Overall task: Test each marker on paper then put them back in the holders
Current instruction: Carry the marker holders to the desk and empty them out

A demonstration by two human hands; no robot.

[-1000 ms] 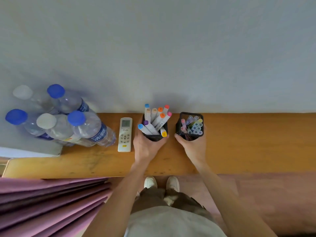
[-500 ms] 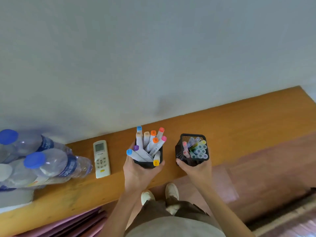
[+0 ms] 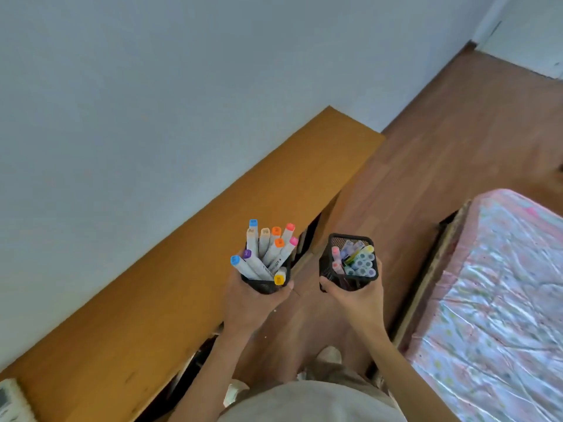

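Note:
My left hand [image 3: 248,301] grips a black mesh holder [image 3: 264,285] from below. Several grey markers [image 3: 264,252] with blue, purple, orange, pink and yellow caps stick out of it. My right hand [image 3: 355,296] grips a second black mesh holder [image 3: 327,266] packed with several pastel-capped markers [image 3: 359,260]. Both holders are lifted off the wooden shelf [image 3: 189,269] and held upright in the air, side by side, over the shelf's front edge and the floor. No paper is in view.
The long wooden shelf runs along a white wall [image 3: 152,102]. A white remote [image 3: 10,400] lies at its near left end. A bed with a patterned cover [image 3: 499,300] stands to the right. Wooden floor [image 3: 441,147] lies between the two.
Both hands have lifted the holders off the shelf and carried them away from it. The view has swung right: the water bottles left the frame and the bed came in.

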